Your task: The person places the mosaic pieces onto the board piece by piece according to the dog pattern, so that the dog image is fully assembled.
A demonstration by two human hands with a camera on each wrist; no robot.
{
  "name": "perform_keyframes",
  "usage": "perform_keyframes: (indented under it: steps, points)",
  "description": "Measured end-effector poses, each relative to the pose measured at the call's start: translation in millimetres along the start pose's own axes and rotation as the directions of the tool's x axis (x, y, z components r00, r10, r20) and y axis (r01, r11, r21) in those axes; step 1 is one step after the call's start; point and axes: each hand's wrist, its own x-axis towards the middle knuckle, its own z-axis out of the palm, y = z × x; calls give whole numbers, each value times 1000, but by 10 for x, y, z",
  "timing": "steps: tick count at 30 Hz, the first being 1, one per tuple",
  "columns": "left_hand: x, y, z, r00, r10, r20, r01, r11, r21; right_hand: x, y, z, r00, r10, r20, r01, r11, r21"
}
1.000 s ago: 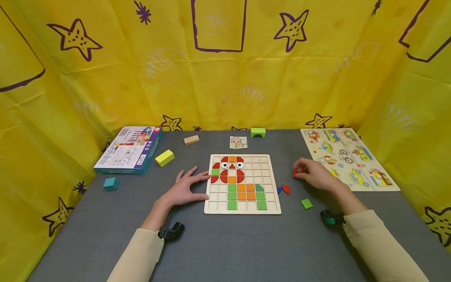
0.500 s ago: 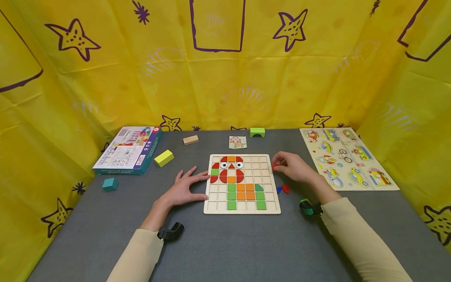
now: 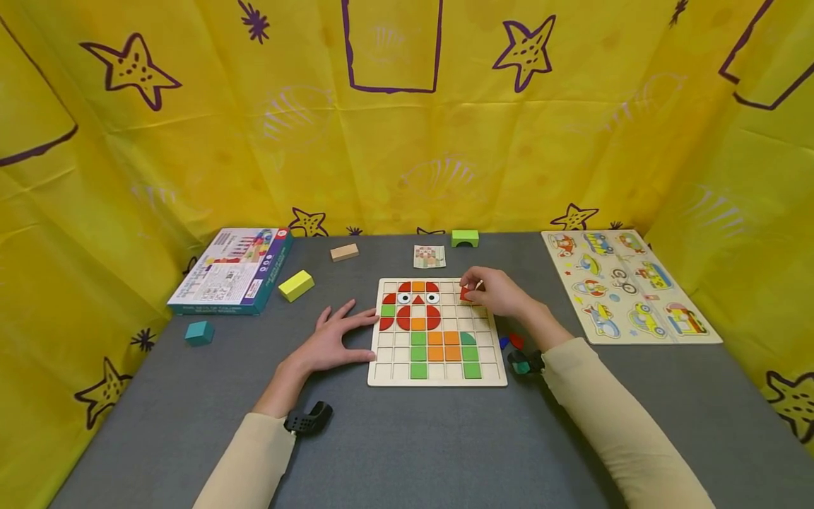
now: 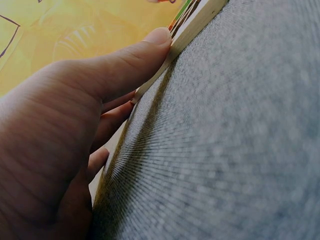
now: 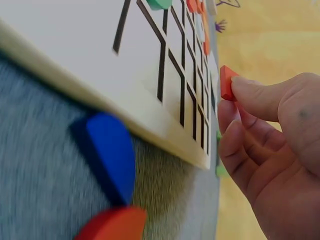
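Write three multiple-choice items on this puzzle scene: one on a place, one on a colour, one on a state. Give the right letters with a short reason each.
1. Where does the left hand rest?
A. against the left edge of the grid board
B. on the box
C. on the vehicle puzzle

2. What colour is the piece held by the right hand?
A. blue
B. red
C. yellow

3. How does the right hand hold that piece?
A. flat under the palm
B. pinched between thumb and fingers
C. not at all, it lies on the table

Key: 1 A, the head view shows the fingers at the board's left edge, and the left wrist view shows the thumb on that edge. 2 B, the piece is red in the head and right wrist views. 3 B, the right wrist view shows it pinched at the fingertips above the board.
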Motion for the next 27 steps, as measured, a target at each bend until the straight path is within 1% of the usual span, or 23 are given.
perform_keyframes:
  steps: [6,11,18,23,27]
  points:
    - [-1,-11,-8,1000,-1,-5,1,1000,-1,121,-65,92,1000,-13,26,14,1000,-6]
    - [2,-2,-6,1000,-1,-1,1,1000,0,189,-103,155,999,-1,53,2,1000,-28]
    - [5,22,-12,1000,2,0,-2,1000,-2,217,-148,177,997,0,73,5,997,-75]
    - [0,14,-6,1000,-1,-1,1,1000,0,242,-162,185,997,10,81,-3,996,-91]
    - [-3,15,-4,1000,-2,0,2,1000,-1,252,-164,207,996,2,88,7,995,-104]
